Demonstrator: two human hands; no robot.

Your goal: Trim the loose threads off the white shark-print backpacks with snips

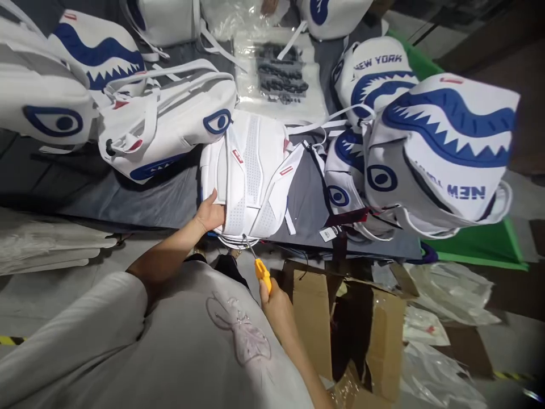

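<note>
A white backpack [254, 165] lies with its padded back and shoulder straps facing up, its top loop end near my body. At its lower left side is my left hand [209, 213], the thumb up along the strap and the fingers tucked out of sight under the strap's edge, gripping it. My right hand [275, 301] is closed around a yellow-orange handled tool [263, 275] with a thin metal shaft. The shaft's tip meets the backpack's near end at the white handle loop; whether it touches the fabric I cannot tell.
White backpacks with blue shark mouths stand left [166, 125] and right [447, 147] on the grey-covered table [170, 196]. Behind lies a stack of clear plastic bags [279, 105] with dark cords. An open cardboard box [313, 318] and plastic wrap [443, 369] are on the floor.
</note>
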